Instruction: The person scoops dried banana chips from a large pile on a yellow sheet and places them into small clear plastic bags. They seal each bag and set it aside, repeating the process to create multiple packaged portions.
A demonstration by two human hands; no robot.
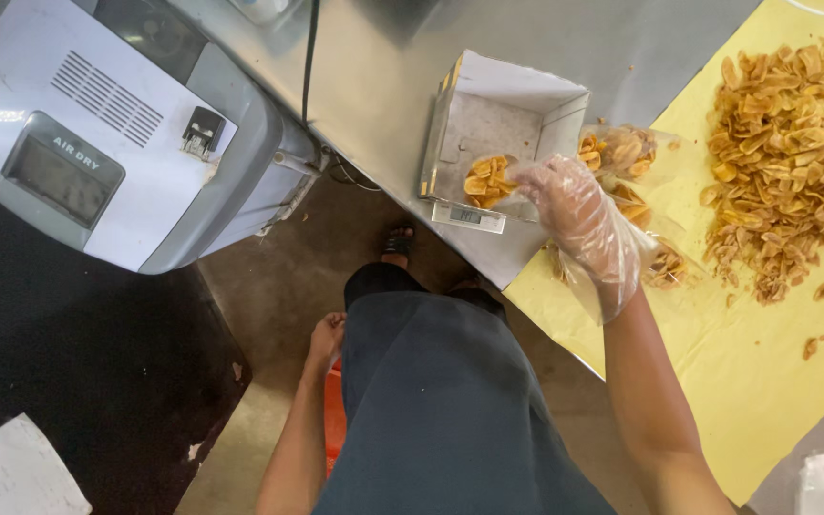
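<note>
My right hand, in a thin clear plastic glove, grips a clear plastic bag of golden fried chips and holds it over a small digital scale. An open white cardboard box stands on the scale. More filled clear bags of chips lie just right of my right hand. My left hand hangs down beside my dark apron, bare, low near the floor, with nothing in it.
A large loose pile of chips lies on yellow paper over the steel table. A grey and white machine stands at left. A black cable runs across the table. White sacks lie at bottom left.
</note>
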